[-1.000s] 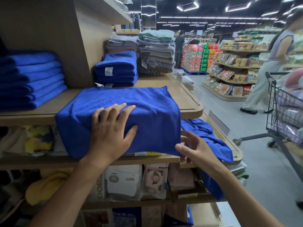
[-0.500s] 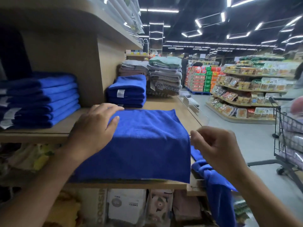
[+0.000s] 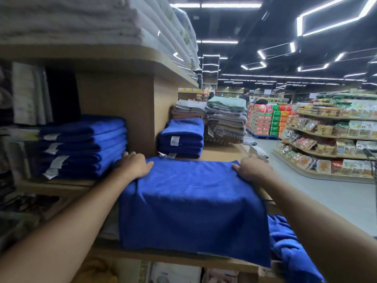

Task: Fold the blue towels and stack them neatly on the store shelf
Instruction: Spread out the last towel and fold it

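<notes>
Right of the grip, a grey polished floor [image 3: 326,197] ran past tiered wooden snack shelves [image 3: 326,137]; overhead, angular white strip lights [image 3: 332,25] crossed a black ceiling [image 3: 255,27].

Place: large self-service shop, supermarket kind.
Near side: pale wooden display shelf [image 3: 222,153] carrying folded royal-blue terry towels [image 3: 181,139] with white sewn-in labels, beside a pile of folded grey and green towels [image 3: 226,121].
Across the aisle: long tiered wooden racks [image 3: 326,136] of plastic-wrapped food packs [image 3: 306,161]; red and green stacked cartons [image 3: 265,121].
Floor: smooth grey aisle [image 3: 336,197].
Ceiling: dark, with white strip lights [image 3: 230,5].
</notes>
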Demonstrator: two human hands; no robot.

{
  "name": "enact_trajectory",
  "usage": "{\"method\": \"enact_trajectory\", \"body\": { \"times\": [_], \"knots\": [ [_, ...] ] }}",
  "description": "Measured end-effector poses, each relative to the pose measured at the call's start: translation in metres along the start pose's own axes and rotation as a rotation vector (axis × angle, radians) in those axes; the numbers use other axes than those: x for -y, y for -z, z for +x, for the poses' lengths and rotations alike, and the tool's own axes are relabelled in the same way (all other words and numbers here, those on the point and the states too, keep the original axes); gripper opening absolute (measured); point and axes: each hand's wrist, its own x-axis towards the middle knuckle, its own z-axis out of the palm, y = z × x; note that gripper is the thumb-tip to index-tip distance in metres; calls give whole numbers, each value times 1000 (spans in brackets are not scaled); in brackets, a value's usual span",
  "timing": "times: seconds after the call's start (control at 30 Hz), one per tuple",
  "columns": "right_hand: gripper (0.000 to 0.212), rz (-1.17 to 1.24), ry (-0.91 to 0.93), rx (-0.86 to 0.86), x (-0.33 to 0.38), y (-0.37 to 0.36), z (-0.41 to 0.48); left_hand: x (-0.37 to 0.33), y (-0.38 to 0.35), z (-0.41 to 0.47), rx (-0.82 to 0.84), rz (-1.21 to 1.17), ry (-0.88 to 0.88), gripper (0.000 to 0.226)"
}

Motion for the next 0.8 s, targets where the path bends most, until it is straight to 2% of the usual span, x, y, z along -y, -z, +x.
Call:
{"method": "enact_trajectory", "body": {
  "times": [0.1, 0.2, 0.3, 0.37, 0.5, 0.57, 0.63, 0.8],
  "knots": [
    [28, 230, 54, 4, -2, 8, 4, 0, 5, -1, -59, -322, 25, 23],
    [9, 600, -19, 110, 0, 16, 8, -5, 9, 3, -56, -714, 32, 24],
    [17, 822, -114, 234, -1, 24, 14, -2, 17, 7, -12, -1046, 62, 13],
    [25, 882, -177, 238, -3, 29, 21, 3, 28, 9, 52, -1250, 104, 5],
    [26, 936, -189, 234, -6, 42, 38, 3, 53, 17, 165, -1401, 139, 6],
    [28, 958, -162, 201, -6, 52, 47, -1, 66, 25, 168, -1488, 174, 19],
    [25, 987, -136, 124, -3, 65, 54, -7, 81, 33, 100, -1578, 191, 31],
    [10, 1076, -35, -159, 6, 98, 68, -27, 117, 50, -125, -1722, 117, 26]
  ]
}}
